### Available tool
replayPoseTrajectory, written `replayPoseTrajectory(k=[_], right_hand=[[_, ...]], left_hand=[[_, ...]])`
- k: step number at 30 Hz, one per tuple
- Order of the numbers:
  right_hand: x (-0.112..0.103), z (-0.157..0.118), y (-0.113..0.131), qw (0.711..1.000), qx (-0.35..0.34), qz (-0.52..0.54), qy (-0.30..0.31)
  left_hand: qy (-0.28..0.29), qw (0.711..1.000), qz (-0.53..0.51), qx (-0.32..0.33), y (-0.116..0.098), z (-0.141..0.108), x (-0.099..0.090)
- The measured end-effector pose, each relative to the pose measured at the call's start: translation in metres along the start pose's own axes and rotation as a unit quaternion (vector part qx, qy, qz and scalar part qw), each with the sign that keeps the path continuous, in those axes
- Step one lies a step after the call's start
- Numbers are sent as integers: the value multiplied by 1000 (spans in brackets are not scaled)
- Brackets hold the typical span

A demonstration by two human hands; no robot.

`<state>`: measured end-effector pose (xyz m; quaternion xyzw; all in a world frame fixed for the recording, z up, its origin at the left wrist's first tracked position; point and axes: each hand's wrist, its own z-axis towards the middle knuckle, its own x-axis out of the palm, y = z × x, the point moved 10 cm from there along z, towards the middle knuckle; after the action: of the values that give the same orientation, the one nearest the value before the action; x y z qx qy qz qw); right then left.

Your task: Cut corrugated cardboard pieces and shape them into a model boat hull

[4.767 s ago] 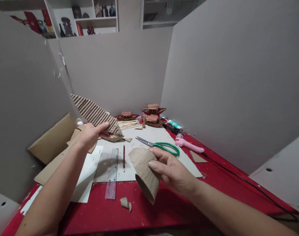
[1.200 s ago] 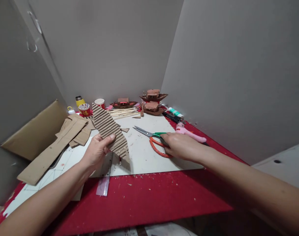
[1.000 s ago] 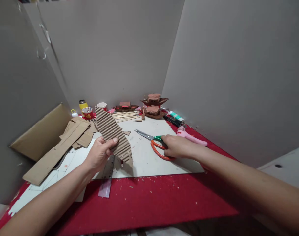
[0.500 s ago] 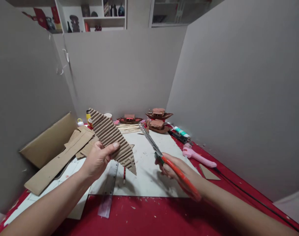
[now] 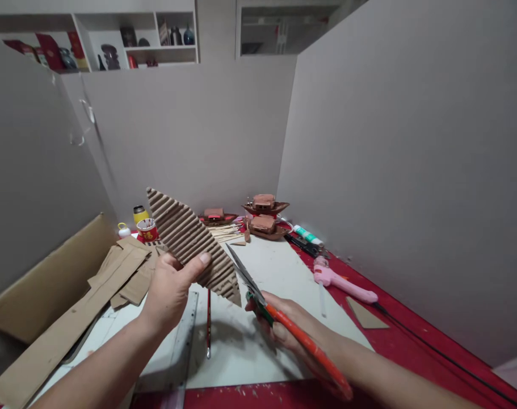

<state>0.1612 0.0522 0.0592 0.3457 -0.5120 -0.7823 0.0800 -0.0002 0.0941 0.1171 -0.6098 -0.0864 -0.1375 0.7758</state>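
Left hand point(image 5: 165, 289): fingers clamped on the pointed brown corrugated cardboard piece point(image 5: 190, 241), raised above the white sheet point(image 5: 269, 258). Right hand point(image 5: 298, 315): fingers closed around the red-and-green-handled metal scissors point(image 5: 307, 342), blades near the edge. Likely risk: 1-handed support lets the piece swivel, bending ridges or misdirecting blades.

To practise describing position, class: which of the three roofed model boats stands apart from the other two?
The leftmost boat, behind the thin sticks; the rear-right boat and front-right boat are close together.
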Motion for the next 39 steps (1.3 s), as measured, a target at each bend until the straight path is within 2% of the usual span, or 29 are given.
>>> replayPoseTrajectory(k=[3, 7, 18, 33, 39], right_hand=[[2, -1, -8, 1000, 23, -4, 20], [3, -3, -16, 999, 40, -17, 32], [4, -8, -19, 997, 65, -51, 9], [6, -8, -11, 999, 22, -4, -40], [11, -10, -19, 998, 23, 23, -45]], left_hand=[[3, 1000, -3, -24, 11, 0, 0], [8, 999, 8, -36, 16, 0, 0], [12, 999, -16, -36, 21, -2, 2], [30, 997, -25, -61, 23, -7, 9], [26, 997, -30, -66, 25, -7, 7]])
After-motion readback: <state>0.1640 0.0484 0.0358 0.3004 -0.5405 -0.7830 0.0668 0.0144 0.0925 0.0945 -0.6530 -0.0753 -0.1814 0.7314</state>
